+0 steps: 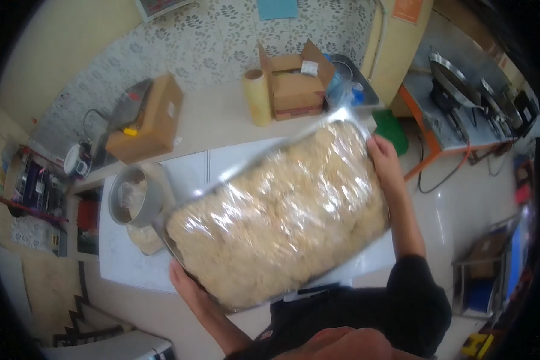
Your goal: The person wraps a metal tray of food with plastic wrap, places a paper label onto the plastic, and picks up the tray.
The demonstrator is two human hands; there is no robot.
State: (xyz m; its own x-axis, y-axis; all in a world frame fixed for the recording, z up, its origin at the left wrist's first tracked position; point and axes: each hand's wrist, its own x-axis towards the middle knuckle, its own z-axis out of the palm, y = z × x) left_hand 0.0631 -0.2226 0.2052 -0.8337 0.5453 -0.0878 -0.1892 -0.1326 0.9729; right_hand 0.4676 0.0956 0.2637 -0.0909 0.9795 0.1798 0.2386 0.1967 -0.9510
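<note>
A large metal tray [222,175] full of a pale, lumpy food mass [276,216] under shiny clear plastic wrap is held up at a tilt above the white table. My right hand [383,157] grips its upper right corner, with the thumb near the rim. At the lower left edge, my left hand [185,281] holds the tray, its fingers partly hidden beneath. Just left of the tray stands a round metal pot [119,198] with a plastic bag inside.
A yellowish roll [256,99] stands beside an open cardboard box [297,90] on the back counter. Another cardboard box [162,114] sits at the left. A metal stove table [453,120] with pans is at the right, near a green bin [392,129].
</note>
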